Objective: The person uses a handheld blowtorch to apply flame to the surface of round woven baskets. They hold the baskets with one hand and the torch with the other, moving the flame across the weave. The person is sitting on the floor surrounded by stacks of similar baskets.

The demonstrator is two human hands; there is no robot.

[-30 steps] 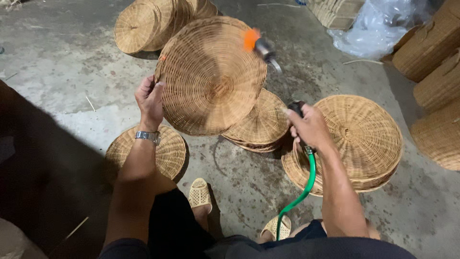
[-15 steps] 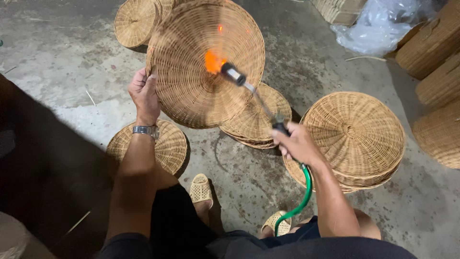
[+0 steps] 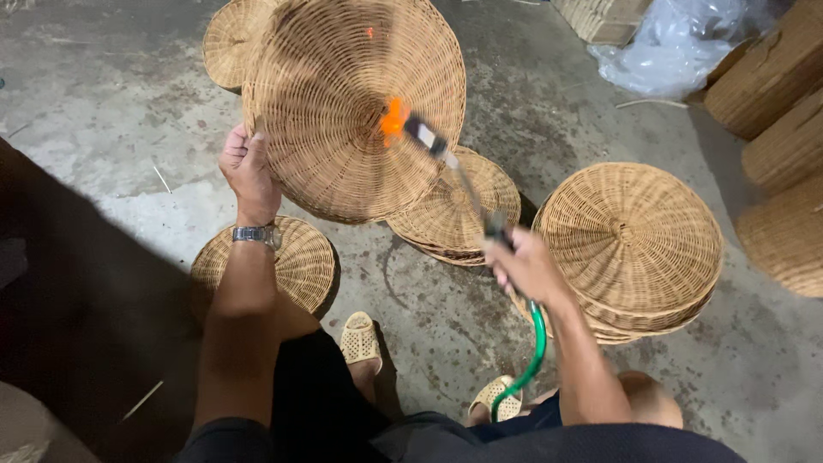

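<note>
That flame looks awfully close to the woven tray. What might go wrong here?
The flame plays right on the dry wicker tray; held too long in one spot, it may scorch or catch. The left hand grips that tray's rim, so heat could reach it. More wicker stacks sit near the torch in the right hand.

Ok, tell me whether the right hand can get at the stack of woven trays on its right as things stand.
Probably not freely: the right hand is closed around the torch handle with its green hose. The tray stack lies close beside it, nothing between, but the hand is occupied.
</note>
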